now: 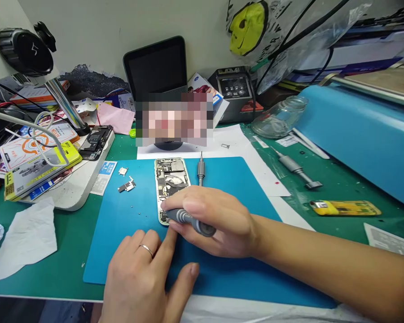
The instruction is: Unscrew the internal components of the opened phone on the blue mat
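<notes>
An opened smartphone (173, 179) with its insides bare lies on a blue mat (229, 280). My right hand (212, 220) is closed around a grey precision screwdriver (204, 227), held at a slant over the phone's lower end; its tip is hidden. Just in front of the phone's near edge, my left hand (143, 273) has its index finger stretched towards that edge and its thumb spread away. Beyond my right hand a second screwdriver (201, 170) shows its bit. To the phone's left are a dark metal bracket (126, 185), a small silver part (123, 171) and tiny screws (139, 213).
Another screwdriver (294, 167) and a yellow strip-shaped part (345, 207) lie on the right. A glass jar (279, 117) rests behind them. Boxes (40, 170) and a metal stand pole (65, 105) crowd the left. A dark screen (156, 69) stands at the back.
</notes>
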{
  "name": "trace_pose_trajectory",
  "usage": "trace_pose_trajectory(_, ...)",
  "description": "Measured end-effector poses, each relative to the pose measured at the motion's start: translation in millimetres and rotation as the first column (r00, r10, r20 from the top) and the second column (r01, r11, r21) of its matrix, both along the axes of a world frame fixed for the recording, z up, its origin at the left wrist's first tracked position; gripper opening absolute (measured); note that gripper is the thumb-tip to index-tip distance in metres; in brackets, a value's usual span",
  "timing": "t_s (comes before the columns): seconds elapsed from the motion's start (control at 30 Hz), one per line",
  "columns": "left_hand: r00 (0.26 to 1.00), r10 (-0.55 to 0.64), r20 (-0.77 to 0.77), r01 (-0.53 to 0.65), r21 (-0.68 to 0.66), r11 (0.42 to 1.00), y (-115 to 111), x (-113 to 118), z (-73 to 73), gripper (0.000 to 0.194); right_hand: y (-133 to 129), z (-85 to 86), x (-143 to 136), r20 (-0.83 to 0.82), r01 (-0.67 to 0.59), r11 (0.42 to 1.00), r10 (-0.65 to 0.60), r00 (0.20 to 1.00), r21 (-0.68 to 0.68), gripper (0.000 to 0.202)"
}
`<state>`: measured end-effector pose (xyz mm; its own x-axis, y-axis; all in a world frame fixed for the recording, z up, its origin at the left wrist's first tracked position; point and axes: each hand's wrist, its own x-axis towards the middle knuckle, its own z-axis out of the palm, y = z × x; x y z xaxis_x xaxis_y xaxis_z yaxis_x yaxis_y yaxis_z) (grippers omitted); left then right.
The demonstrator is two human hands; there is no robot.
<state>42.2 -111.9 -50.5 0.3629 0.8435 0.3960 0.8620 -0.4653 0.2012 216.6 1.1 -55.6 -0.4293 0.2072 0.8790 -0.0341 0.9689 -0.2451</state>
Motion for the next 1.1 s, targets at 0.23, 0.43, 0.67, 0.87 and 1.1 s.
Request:
trace_pose_trajectory(0.23, 1.0, -0.001, 0.003, 0.001, 0.004, 1.0, -0.1, -0.8, -1.0, 0.032, 0.9, 1.1, -1.0, 0.0, 0.0, 1.0, 0.0, 1.0, 0.008, 0.069)
trace_pose_trajectory(0.43, 1.0, -0.001, -0.002, 0.001, 0.003, 1.0, -0.9, -1.1, -1.8, 0.032, 0.5, 0.6, -0.5, 0.007, 0.011, 1.0, -0.011, 1.0, 0.001, 0.068)
trace_pose_trajectory(0.67, 1.0, -0.005, -0.003, 0.005, 0.005, 1.0, -0.5, -1.0, -0.3, 0.034, 1.1, 0.4, -0.2, 0.008, -0.007, 1.0, 0.007, 1.0, -0.006, 0.07)
trace_pose_trajectory(0.87, 1.0, -0.003, -0.001, 0.003, 0.004, 1.0, -0.3, 0.2, 0.7, 0.035, 0.9, -0.8, -0.2, 0.017, -0.007, 0.999, 0.008, 1.0, -0.04, 0.077)
trace_pose_trajectory(1.1, 1.0, 0.0, 0.001, 0.0, 0.008, 1.0, 0.2, -0.1, 0.1, 0.035, 0.8, -0.1, 0.0, 0.023, -0.014, 0.999, 0.015, 1.0, -0.039, 0.078)
